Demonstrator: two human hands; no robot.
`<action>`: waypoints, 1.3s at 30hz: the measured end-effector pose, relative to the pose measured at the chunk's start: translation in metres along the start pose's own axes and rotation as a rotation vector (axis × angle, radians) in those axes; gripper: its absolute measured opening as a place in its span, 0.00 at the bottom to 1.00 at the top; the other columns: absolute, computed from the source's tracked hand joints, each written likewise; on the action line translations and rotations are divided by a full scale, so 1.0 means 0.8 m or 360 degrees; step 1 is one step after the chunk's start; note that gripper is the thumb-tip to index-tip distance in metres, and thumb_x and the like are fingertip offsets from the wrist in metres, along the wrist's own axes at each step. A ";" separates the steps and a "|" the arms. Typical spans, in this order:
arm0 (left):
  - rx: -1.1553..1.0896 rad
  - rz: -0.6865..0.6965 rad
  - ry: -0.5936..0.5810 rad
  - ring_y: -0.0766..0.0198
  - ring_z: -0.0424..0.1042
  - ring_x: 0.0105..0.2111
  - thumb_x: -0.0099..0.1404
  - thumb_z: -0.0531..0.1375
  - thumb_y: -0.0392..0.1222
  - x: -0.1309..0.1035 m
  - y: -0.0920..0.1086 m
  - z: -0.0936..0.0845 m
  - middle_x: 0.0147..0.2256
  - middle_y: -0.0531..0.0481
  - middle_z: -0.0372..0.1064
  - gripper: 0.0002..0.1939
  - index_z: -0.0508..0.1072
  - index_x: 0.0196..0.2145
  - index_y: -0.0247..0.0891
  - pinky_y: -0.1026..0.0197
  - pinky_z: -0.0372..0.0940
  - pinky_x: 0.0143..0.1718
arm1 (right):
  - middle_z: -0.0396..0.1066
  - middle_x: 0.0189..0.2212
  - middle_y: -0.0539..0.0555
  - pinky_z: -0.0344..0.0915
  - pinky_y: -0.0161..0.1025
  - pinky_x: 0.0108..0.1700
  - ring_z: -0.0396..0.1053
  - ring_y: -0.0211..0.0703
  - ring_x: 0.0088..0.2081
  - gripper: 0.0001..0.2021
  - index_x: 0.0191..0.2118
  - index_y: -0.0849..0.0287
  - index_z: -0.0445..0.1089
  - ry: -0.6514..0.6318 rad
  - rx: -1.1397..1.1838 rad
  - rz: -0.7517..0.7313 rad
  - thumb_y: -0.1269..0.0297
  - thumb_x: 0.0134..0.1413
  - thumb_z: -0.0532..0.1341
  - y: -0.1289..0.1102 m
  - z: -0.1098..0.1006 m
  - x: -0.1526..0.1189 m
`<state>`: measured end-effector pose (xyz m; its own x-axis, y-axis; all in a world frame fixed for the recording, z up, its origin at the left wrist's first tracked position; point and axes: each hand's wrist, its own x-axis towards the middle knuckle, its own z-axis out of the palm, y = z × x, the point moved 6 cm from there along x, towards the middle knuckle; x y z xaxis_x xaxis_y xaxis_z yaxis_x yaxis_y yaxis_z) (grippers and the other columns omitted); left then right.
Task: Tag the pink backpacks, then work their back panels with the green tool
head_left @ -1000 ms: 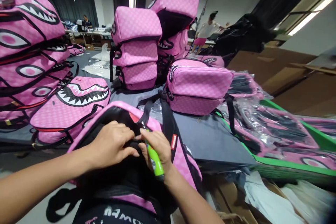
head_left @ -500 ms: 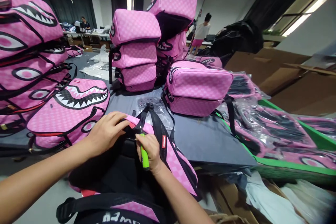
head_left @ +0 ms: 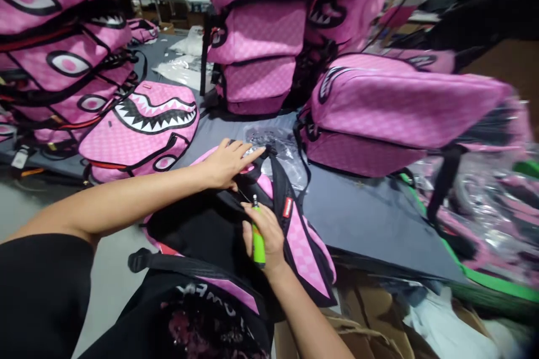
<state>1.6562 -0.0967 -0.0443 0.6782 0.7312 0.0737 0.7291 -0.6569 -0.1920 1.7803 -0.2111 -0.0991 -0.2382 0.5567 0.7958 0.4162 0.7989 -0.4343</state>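
A pink and black backpack (head_left: 309, 255) lies at the table's near edge with its black side up. My right hand (head_left: 268, 235) is closed around a bright green lighter-like tool (head_left: 258, 244), its metal tip pointing away over the backpack. Across the backpack's top edge, near the black straps, rests my left hand (head_left: 229, 164); its fingers are spread and it grips nothing that I can see. Just beyond the straps, a clear plastic bag (head_left: 290, 151) lies on the table (head_left: 357, 219).
Pink backpacks are stacked at the left (head_left: 63, 61) and centre back (head_left: 261, 28). A single one (head_left: 143, 123) with a shark mouth lies left of my hands. Two more (head_left: 396, 104) sit at the right, beside plastic-wrapped ones (head_left: 475, 219). Cardboard (head_left: 370, 314) lies below.
The view has shifted closer and downward. My left hand has moved right along the backpack's top edge, its fingers now spread near the straps. My right hand still holds the green tool.
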 end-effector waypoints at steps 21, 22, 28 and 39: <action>0.0030 -0.0246 -0.0074 0.44 0.52 0.61 0.61 0.62 0.50 -0.005 0.004 0.015 0.66 0.35 0.45 0.47 0.42 0.69 0.33 0.47 0.49 0.59 | 0.77 0.37 0.55 0.72 0.44 0.42 0.76 0.47 0.38 0.12 0.46 0.57 0.69 -0.0197 -0.0099 0.0783 0.58 0.59 0.59 0.059 -0.004 0.020; 0.0029 -0.0276 -0.0078 0.44 0.52 0.61 0.61 0.62 0.49 -0.005 0.002 0.016 0.67 0.35 0.45 0.47 0.42 0.69 0.33 0.47 0.49 0.59 | 0.77 0.36 0.55 0.72 0.44 0.42 0.76 0.46 0.37 0.10 0.43 0.56 0.70 -0.0318 -0.0088 0.0767 0.59 0.59 0.60 0.058 -0.003 0.028; 0.0019 -0.0359 -0.0081 0.44 0.51 0.61 0.61 0.61 0.49 -0.004 0.000 0.022 0.67 0.36 0.44 0.43 0.48 0.67 0.33 0.46 0.48 0.61 | 0.76 0.39 0.55 0.71 0.41 0.45 0.75 0.44 0.40 0.07 0.41 0.55 0.73 -0.0827 0.0001 0.0664 0.64 0.59 0.60 0.057 -0.014 0.061; 0.0024 -0.0174 -0.0235 0.50 0.59 0.55 0.64 0.58 0.40 0.001 -0.015 0.022 0.63 0.39 0.54 0.33 0.53 0.64 0.33 0.51 0.53 0.55 | 0.74 0.39 0.55 0.70 0.42 0.43 0.73 0.44 0.40 0.10 0.44 0.55 0.75 -0.0819 0.0159 0.0779 0.60 0.59 0.62 0.064 0.004 0.074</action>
<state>1.6463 -0.0848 -0.0588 0.5734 0.8178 -0.0491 0.7955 -0.5701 -0.2055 1.7848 -0.1363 -0.0755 -0.4385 0.8737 0.2108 0.5048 0.4335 -0.7465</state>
